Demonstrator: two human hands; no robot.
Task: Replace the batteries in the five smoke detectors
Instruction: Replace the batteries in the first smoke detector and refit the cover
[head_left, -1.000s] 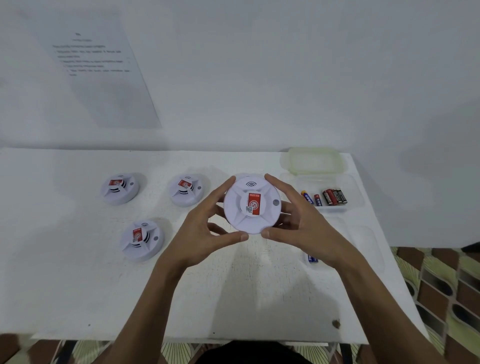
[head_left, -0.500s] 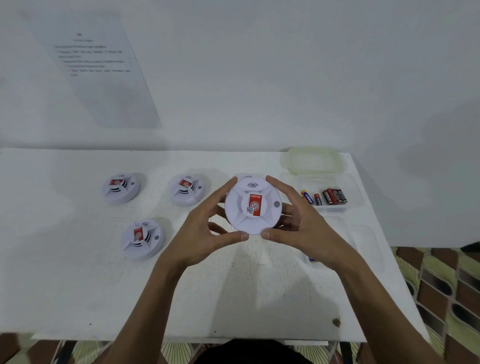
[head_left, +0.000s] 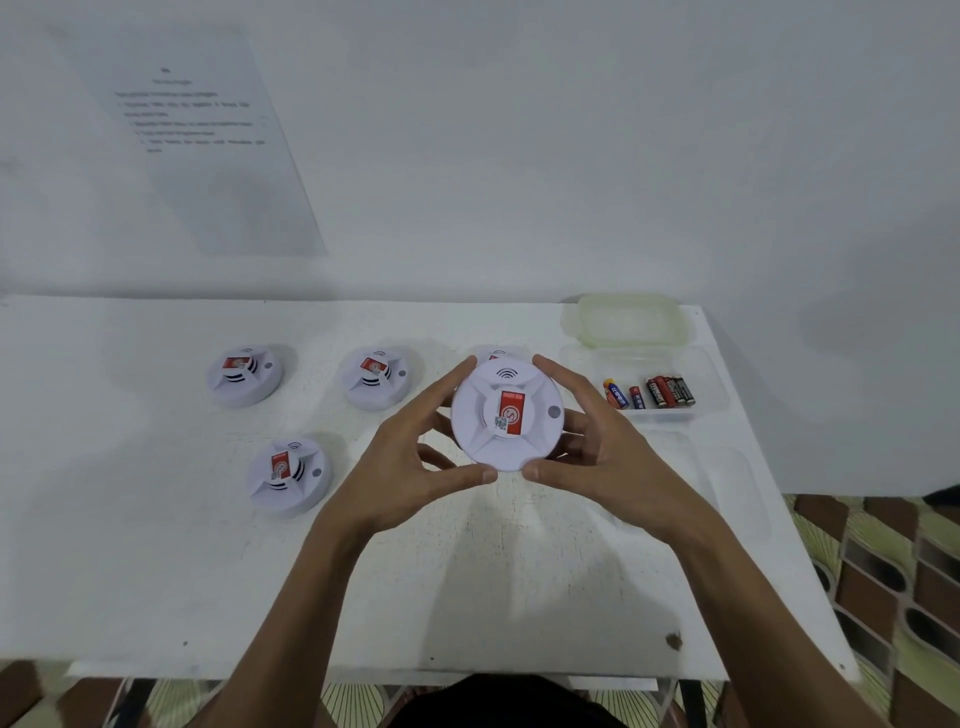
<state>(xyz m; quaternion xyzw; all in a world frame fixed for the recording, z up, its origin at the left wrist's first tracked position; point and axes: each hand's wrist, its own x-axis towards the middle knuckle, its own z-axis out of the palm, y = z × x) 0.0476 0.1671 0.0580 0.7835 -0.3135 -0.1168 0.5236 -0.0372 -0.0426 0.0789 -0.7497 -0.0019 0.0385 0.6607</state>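
**Above the white table, both hands grip one detector**

On the table (head_left: 156, 545) lie three smoke detectors (head_left: 244, 375), far left to centre. Next, the left hand (head_left: 400, 467) and right hand (head_left: 608, 462) clasp the held detector (head_left: 506, 415) by its rim, fingers curled around it. Rightmost, a clear tray (head_left: 711, 384) holds batteries (head_left: 660, 392).

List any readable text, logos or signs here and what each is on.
Held detector: sound-wave sign above; red sticker with a circled "S" logo and a QR code, top line too blurred.
Three detectors on the table: same red stickers, unreadable.
Paper on the wall: printed lines, too blurred.
Batteries in the tray: labels too small.
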